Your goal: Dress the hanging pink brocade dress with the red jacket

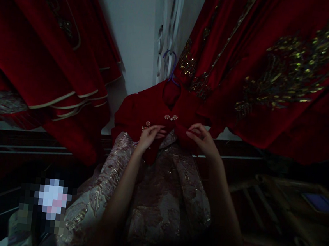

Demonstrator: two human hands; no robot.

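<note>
A red short-sleeved jacket point(145, 107) hangs in front of me on a purple hanger point(173, 69). A beaded clasp point(171, 118) joins its front near the collar, and more beads show beside my left hand. My left hand point(150, 136) holds the jacket's left front panel, fingers bent across the cloth and thumb hidden. My right hand point(201, 136) pinches the other front edge between thumb and fingers. Below the clasp the two edges spread apart. Under the jacket hangs a shiny patterned brocade dress point(163, 193) with metallic threads; its upper part is covered.
Red garments with pale piping point(75, 102) hang on the left. Red garments with gold sequin embroidery point(293, 70) hang on the right. Behind the hanger runs a white chain of rings point(170, 25). A wooden chair-like frame point(279, 205) and a blurred-out patch point(52, 199) flank me.
</note>
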